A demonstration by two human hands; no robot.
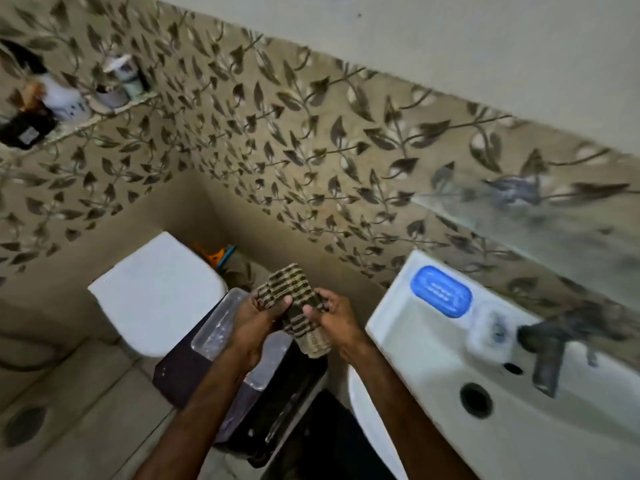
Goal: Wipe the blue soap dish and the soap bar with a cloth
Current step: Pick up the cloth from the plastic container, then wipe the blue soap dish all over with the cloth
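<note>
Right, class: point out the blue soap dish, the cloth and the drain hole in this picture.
blue soap dish (441, 292), head view, middle of its ridged top.
cloth (287, 284), head view, striped upper fold.
drain hole (476, 400), head view, centre of the dark opening.

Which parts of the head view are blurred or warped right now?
Head view: dim, even light, no glare; left hand, right hand and cloth fairly sharp; soap dish slightly soft; tap and the wall behind it smeared by motion blur; wide-angle lens bows the sink rim.
</note>
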